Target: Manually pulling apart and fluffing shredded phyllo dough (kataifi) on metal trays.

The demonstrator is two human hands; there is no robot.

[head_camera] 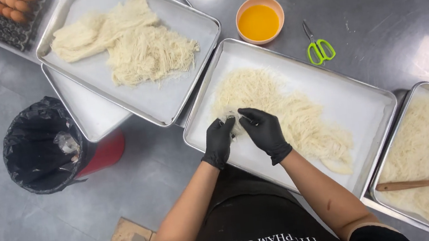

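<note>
Head view: both gloved hands work at the near-left end of the middle tray (249, 51). The left hand (219, 140) and right hand (265, 130) pinch a small tuft of the shredded pastry strands (283, 106) between fingertips. Best guess: keep the pinch light, tease threads apart slowly and stay low over the tray so nothing spills.

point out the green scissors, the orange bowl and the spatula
green scissors (320, 49), head view, on the handle loops
orange bowl (260, 21), head view, on the yellow liquid inside
spatula (413, 184), head view, on the wooden handle
</note>
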